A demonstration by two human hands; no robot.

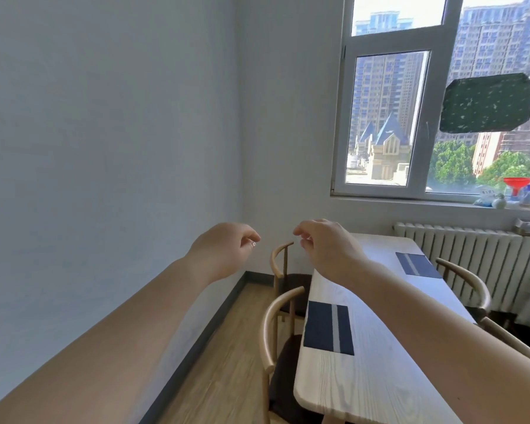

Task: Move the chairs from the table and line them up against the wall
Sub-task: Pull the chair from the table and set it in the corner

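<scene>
Head view: both bare arms stretched forward at chest height. Left hand [227, 249] and right hand [325, 246] loosely curled, fingertips pinched, holding nothing, apart from each other. Pale wooden table [377, 371] below right arm. Near chair [273, 338] and far chair [280, 264] tucked at table's left side, beside wall [104, 148]. Another chair [468, 283] at table's right side, by radiator [487, 255].
</scene>
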